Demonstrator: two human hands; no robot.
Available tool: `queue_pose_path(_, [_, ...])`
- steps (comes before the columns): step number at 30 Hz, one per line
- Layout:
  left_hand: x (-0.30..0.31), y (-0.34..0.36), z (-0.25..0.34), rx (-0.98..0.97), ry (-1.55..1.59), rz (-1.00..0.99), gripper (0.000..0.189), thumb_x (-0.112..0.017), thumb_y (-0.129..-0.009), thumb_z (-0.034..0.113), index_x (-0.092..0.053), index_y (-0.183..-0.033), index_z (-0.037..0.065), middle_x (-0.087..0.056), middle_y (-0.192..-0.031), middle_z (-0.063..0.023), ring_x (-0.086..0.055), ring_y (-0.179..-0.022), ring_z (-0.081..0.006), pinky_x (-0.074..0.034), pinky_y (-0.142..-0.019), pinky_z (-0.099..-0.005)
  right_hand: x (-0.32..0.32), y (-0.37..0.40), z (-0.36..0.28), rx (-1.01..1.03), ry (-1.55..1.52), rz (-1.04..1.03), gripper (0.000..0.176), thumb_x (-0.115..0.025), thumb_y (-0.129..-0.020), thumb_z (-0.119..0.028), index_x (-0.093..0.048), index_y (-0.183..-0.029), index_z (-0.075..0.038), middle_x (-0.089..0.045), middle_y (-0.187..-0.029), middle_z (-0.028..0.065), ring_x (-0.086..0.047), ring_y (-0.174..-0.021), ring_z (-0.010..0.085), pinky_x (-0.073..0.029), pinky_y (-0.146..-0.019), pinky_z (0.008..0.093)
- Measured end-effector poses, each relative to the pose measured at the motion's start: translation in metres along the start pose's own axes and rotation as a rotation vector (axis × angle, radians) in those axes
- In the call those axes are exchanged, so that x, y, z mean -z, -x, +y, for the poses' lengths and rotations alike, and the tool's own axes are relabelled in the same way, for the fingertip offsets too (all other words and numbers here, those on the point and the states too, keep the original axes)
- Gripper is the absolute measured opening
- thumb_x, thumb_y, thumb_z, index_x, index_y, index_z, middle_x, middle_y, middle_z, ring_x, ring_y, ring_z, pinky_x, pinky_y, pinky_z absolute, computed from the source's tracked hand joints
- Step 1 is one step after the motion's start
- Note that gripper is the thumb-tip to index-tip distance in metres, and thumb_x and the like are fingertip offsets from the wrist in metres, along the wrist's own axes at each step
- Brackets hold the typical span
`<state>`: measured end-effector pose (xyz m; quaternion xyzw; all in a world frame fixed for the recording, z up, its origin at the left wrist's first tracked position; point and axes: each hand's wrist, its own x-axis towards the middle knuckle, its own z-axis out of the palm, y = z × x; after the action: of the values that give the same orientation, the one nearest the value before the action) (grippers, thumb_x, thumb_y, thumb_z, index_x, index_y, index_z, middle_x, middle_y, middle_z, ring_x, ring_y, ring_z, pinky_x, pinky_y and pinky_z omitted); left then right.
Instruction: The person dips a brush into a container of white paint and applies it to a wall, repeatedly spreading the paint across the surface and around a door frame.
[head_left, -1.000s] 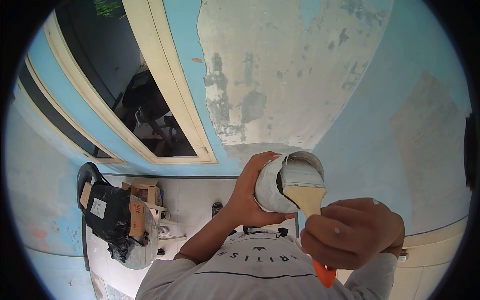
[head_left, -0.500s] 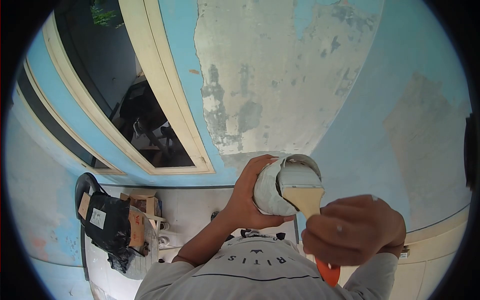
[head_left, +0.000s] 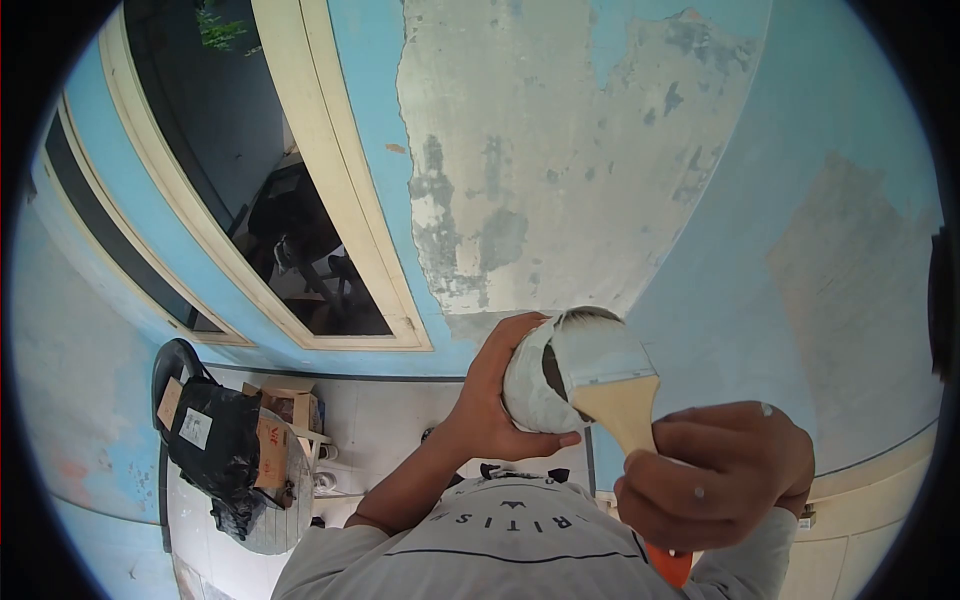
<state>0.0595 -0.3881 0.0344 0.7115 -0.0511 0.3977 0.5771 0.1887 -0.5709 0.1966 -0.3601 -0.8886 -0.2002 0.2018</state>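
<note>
My left hand (head_left: pixel 492 395) is wrapped round a paint-smeared white container (head_left: pixel 530 380), holding it in front of my chest with its mouth tipped toward me. A wide paintbrush (head_left: pixel 617 405) with a pale wooden handle and orange end is gripped in my right hand (head_left: pixel 718 472). Its metal band and bristles, coated in whitish paint, lie over the container's mouth. The brush covers much of the opening, so the paint level inside is hidden. Small white paint spots mark my right hand.
Ahead is a light blue wall with a large scraped grey-white patch (head_left: pixel 560 170). Cream-framed windows (head_left: pixel 330 170) stand at the left. At lower left, a black plastic-wrapped package (head_left: pixel 215 430) and a cardboard box (head_left: pixel 272 450) rest on a round table; a chair back rises behind.
The brush has shifted slightly right and up out of the container's mouth, showing more of its bristles. My right hand has moved a little right and down with it.
</note>
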Motion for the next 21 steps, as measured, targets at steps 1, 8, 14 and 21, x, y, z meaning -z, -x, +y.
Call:
queue_pose_path(1, [-0.001,0.000,0.000,-0.001,-0.003,0.002,0.102,-0.095,-0.056,0.026,-0.042,-0.141,0.004,-0.048,-0.133,-0.0142,-0.051,-0.124,-0.0269,-0.041,-0.104,-0.0401,0.000,0.001,-0.001,0.038,0.034,0.048,0.020,-0.077,-0.073,-0.010,-0.066,-0.090,-0.008,-0.059,-0.094,0.0038,-0.064,-0.064,0.0104,-0.059,-0.054,0.0211])
queue_pose_path(8, [-0.012,0.003,0.002,0.008,0.005,-0.032,0.101,-0.094,-0.056,0.025,-0.042,-0.141,0.004,-0.047,-0.134,-0.0155,-0.047,-0.128,-0.0309,-0.039,-0.106,-0.0423,0.018,0.017,0.007,0.045,-0.198,-0.111,0.025,-0.078,-0.071,-0.008,-0.066,-0.093,-0.012,-0.060,-0.096,0.0018,-0.066,-0.068,0.0105,-0.060,-0.058,0.0191])
queue_pose_path(14, [-0.024,0.004,0.002,0.051,0.054,-0.003,0.103,-0.095,-0.055,0.026,-0.042,-0.141,0.004,-0.046,-0.136,-0.0168,-0.046,-0.130,-0.0328,-0.038,-0.107,-0.0437,0.019,0.029,0.000,0.106,-0.018,0.051,0.029,-0.079,-0.072,-0.008,-0.068,-0.099,-0.011,-0.062,-0.100,0.0025,-0.067,-0.070,0.0104,-0.060,-0.059,0.0207])
queue_pose_path(21, [-0.028,-0.004,0.003,0.026,-0.020,-0.053,0.104,-0.094,-0.055,0.027,-0.042,-0.142,0.004,-0.046,-0.137,-0.0173,-0.047,-0.130,-0.0336,-0.038,-0.107,-0.0441,0.025,0.036,0.012,0.048,-0.157,-0.069,0.032,-0.081,-0.068,-0.007,-0.067,-0.096,-0.010,-0.062,-0.100,0.0039,-0.068,-0.071,0.0114,-0.062,-0.060,0.0205])
